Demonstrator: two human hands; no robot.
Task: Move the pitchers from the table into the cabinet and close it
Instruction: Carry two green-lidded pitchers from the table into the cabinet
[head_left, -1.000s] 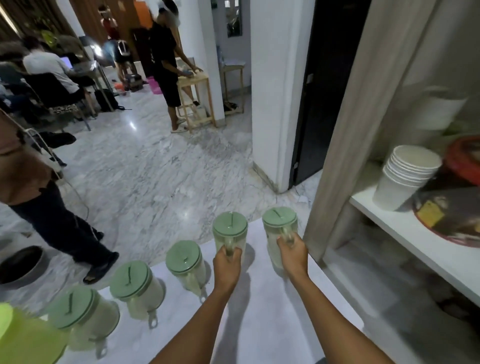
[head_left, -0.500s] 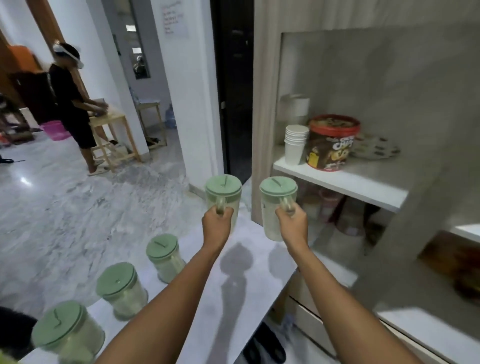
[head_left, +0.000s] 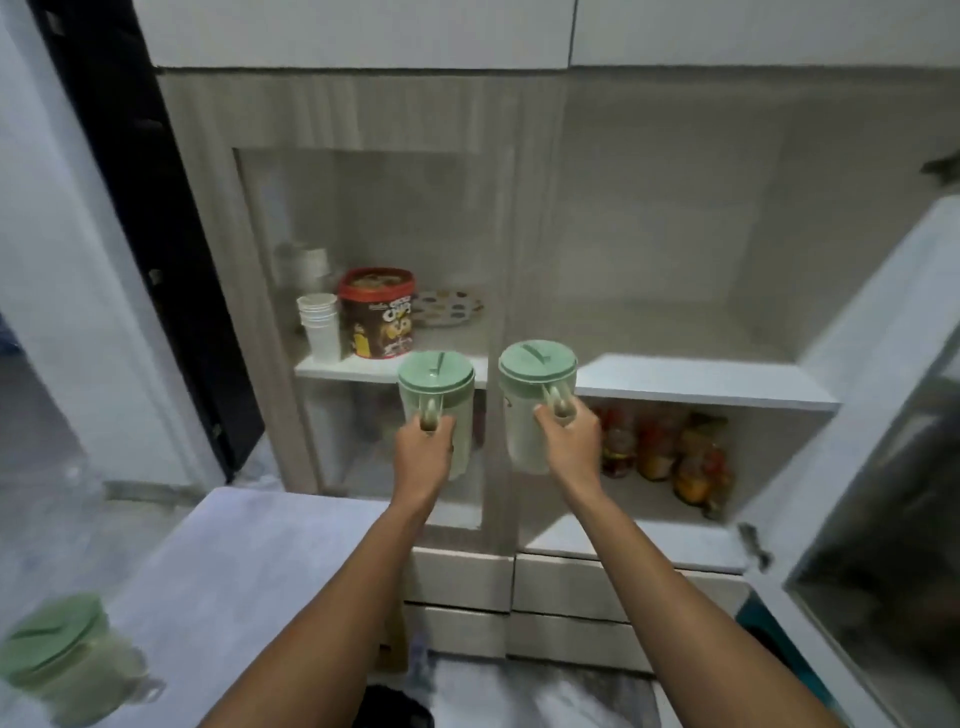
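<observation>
I hold two clear pitchers with green lids in the air in front of the cabinet (head_left: 691, 382). My left hand (head_left: 423, 449) grips the handle of the left pitcher (head_left: 435, 384). My right hand (head_left: 569, 441) grips the handle of the right pitcher (head_left: 535, 384). Both pitchers stay upright, level with the cabinet's middle shelf. The cabinet's right door (head_left: 883, 467) stands open; its left glass door (head_left: 363, 322) is closed. A third pitcher (head_left: 62, 660) stands on the white table (head_left: 249, 561) at the lower left, blurred.
Behind the left glass door sit a stack of white cups (head_left: 319, 325), a red-lidded tub (head_left: 378, 312) and a patterned plate (head_left: 449, 307). Jars (head_left: 670, 452) fill the lower right shelf. Drawers (head_left: 566, 592) lie below. A dark doorway (head_left: 140, 208) is at the left.
I have turned right from the table toward the cabinet, carrying both pitchers. The cabinet now fills the view and most of the table's pitchers have passed out of sight.
</observation>
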